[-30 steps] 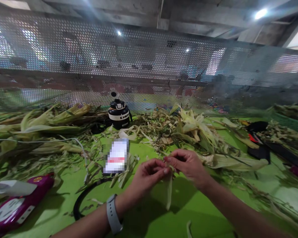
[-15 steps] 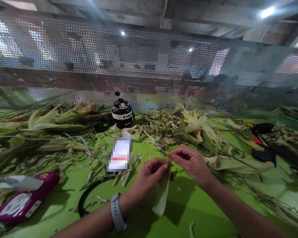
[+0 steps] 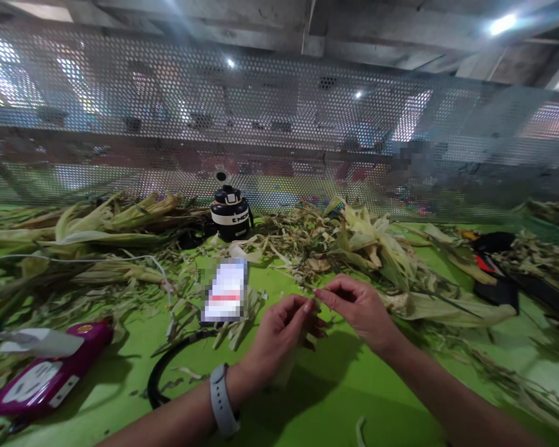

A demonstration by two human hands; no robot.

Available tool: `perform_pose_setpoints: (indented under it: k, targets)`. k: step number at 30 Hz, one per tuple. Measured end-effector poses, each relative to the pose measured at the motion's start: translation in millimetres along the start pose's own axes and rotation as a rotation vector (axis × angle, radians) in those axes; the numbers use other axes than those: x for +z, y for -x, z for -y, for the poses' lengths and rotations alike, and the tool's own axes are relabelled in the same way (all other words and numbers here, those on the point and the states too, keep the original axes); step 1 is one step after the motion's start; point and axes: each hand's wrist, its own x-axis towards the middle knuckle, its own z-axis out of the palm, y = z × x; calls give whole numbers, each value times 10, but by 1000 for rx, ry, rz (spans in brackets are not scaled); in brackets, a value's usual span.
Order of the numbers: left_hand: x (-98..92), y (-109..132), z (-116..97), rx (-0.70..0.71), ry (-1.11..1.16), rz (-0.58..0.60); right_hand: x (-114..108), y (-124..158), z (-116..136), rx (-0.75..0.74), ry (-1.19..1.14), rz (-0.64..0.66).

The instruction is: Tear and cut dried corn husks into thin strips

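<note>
In the middle of the view, my left hand is closed in a pinch, with a grey watch on its wrist. A pale corn husk hangs behind its palm and is mostly hidden. My right hand pinches with thumb and forefinger at the top end of that husk, just right of the left fingertips. The tiny bit between the right fingertips is hard to make out. Both hands are held above the green table surface.
A phone lies left of my hands, near a black cable loop. A purple power bank or box with a white plug sits at left. Behind are a dark bottle, husk piles and a perforated metal screen.
The husk that hung in full below my left hand has swung behind the palm. My left hand has turned slightly, its other fingers now showing; the right hand has barely moved.
</note>
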Motion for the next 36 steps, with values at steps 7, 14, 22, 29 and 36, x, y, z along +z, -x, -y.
perform_pose_setpoints:
  k: [7,14,22,29,36]
  targets:
    - [-30,-6,33,3,-7,28,-1,28,-55,-282,218,-64]
    - [-60,-18,13,41,1,13,-12,93,-121,-742,629,-71]
    - [-118,-11,14,133,6,-34,-59,99,-111,-830,724,3]
    - [-100,-66,48,115,9,50,20,115,-124,-778,655,-36]
    - [-72,-37,21,-48,87,129,-94,-20,-20,-303,378,7]
